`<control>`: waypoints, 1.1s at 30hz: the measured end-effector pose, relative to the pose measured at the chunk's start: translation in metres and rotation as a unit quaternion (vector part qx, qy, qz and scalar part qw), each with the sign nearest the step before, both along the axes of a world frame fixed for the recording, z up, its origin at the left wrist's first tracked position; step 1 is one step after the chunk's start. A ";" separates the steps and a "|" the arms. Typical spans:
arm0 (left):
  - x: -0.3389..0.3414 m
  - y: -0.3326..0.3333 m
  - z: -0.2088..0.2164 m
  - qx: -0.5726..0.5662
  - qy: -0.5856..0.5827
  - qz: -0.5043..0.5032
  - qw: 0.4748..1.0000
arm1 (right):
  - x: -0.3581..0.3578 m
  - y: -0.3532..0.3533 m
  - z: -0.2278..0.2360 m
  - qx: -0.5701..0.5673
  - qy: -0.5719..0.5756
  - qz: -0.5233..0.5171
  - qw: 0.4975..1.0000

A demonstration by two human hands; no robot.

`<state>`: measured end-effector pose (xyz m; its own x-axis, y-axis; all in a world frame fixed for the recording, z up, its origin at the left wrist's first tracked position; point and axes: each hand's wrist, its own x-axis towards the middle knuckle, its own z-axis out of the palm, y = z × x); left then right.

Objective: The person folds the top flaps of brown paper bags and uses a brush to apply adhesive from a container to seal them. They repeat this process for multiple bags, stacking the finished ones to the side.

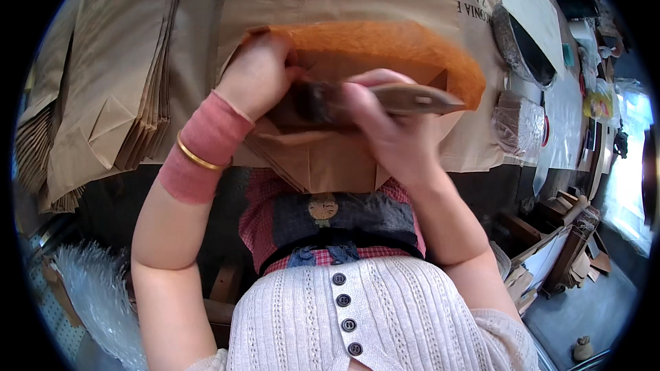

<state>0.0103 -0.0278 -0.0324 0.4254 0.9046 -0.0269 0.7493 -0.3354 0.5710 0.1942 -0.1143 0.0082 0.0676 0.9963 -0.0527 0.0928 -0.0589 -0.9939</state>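
Observation:
A brown paper bag [337, 161] lies in front of me with its mouth spread open, and an orange inner layer [392, 40] lines the far side of the opening. My left hand [258, 75] is closed at the left corner of the mouth, its fingers pinching the bag's edge. In my right hand [392, 124] is a flat brush [421, 99] with a wooden handle, held sideways over the opening. Its dark bristles point left toward my left fingers and are blurred by motion. Whether the bristles touch the paper I cannot tell.
Stacks of folded brown paper bags [117, 96] lie at the left. On the right stand a dark open trough-like container [526, 48] and a plastic-wrapped block [519, 124]. Below the table's right end is a wooden box [550, 247]; clear plastic strands [96, 295] hang lower left.

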 end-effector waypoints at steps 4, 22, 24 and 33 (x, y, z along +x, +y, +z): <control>0.006 0.006 -0.003 -0.012 0.041 0.031 0.999 | 0.005 0.001 -0.013 0.021 -0.111 -0.035 0.993; 0.064 -0.026 0.012 0.263 0.281 -0.090 0.919 | 0.084 0.046 -0.085 0.072 0.478 -0.182 0.856; 0.061 -0.025 0.017 0.246 0.267 -0.134 0.922 | 0.058 0.046 -0.103 0.090 0.617 0.033 0.781; -0.040 -0.034 -0.041 0.268 0.126 0.069 0.953 | 0.060 0.045 -0.100 0.027 0.667 0.073 0.741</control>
